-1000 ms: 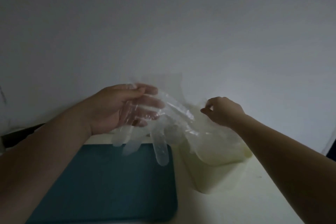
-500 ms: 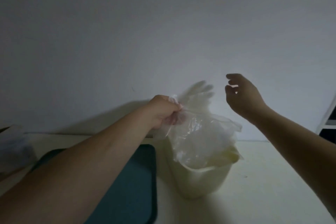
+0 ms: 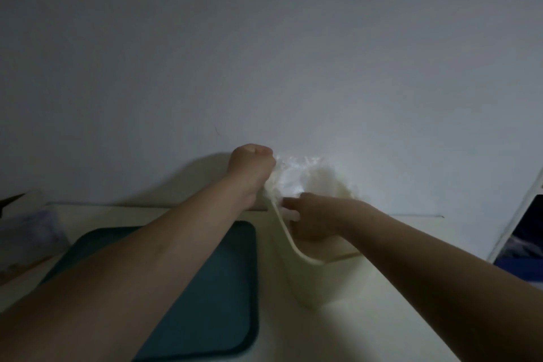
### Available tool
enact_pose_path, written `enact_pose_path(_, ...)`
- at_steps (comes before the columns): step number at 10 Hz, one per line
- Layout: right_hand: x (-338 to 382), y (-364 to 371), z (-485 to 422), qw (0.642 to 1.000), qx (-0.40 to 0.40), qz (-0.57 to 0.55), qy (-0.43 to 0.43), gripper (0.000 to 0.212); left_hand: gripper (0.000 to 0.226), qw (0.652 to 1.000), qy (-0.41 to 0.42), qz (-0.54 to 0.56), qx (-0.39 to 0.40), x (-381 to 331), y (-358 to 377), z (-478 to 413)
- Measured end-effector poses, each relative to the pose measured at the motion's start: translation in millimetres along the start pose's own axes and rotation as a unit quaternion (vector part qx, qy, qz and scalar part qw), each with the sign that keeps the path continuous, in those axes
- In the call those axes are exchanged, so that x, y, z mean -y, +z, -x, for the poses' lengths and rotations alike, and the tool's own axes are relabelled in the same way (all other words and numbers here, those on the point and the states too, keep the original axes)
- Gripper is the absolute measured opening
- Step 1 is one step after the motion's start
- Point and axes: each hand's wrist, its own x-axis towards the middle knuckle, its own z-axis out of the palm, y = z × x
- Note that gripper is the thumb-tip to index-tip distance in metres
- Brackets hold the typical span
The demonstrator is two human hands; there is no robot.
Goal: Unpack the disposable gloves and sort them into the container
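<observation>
The left hand (image 3: 251,163) is bunching the clear gloves (image 3: 293,173) in a closed fist, its fingers curled tight round the film. It is holding them just above the far rim of the cream container (image 3: 311,285), at 12 o'clock of its opening, probably so the loose plastic drops inside rather than spilling over. The right hand (image 3: 314,222) is reaching down into the container, likely to make room or guide the film (the dim light is hiding whether its fingers (image 3: 289,214) are gripping anything; I cannot tell). The container is standing on the tabletop (image 3: 367,317), just beside the teal mat (image 3: 205,288) at its 3 o'clock, within easy reach of both arms.
</observation>
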Motion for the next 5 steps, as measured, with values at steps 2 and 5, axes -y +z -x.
enact_pose_path(2,-2.5,26.1,-15.6,0.989,0.042,0.142,0.004,0.048,0.021,1.0,0.016,0.015,0.017,11.1,-27.2,4.7)
enact_pose_path(5,9.0,-16.3,24.2,0.998,-0.045,0.042,0.001,0.041,0.014,0.997,0.049,-0.01,0.056,22.7,-52.7,33.9)
